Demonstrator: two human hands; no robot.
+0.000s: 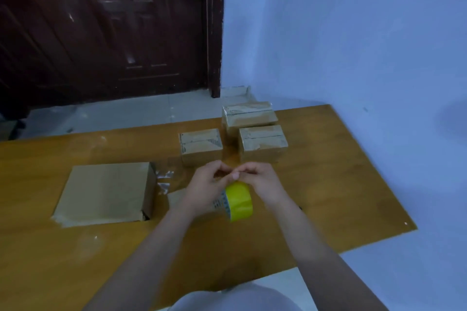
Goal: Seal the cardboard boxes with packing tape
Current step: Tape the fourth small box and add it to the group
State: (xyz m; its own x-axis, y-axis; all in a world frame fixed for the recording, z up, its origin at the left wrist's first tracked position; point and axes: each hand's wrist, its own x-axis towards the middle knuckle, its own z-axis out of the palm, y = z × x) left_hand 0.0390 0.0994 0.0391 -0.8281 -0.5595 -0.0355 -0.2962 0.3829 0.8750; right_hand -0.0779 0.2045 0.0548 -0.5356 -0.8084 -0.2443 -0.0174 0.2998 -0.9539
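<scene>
A yellow roll of packing tape (239, 201) hangs above the wooden table (328, 184), between my two hands. My left hand (206, 185) grips the roll from its left side, fingers curled over the top. My right hand (260, 178) pinches at the top of the roll, fingertips meeting those of the left; the tape end there is too small to make out. A large flat cardboard box (106, 190) lies to the left, with clear tape shining at its right edge. Three small taped boxes stand behind my hands: one (201, 145), one (262, 142), one (249, 113).
The table's far edge runs close behind the small boxes and its right edge slants down at the right. A dark wooden door (113, 28) and a blue wall (353, 33) stand beyond. A piece of cardboard (235, 91) leans by the door frame on the floor.
</scene>
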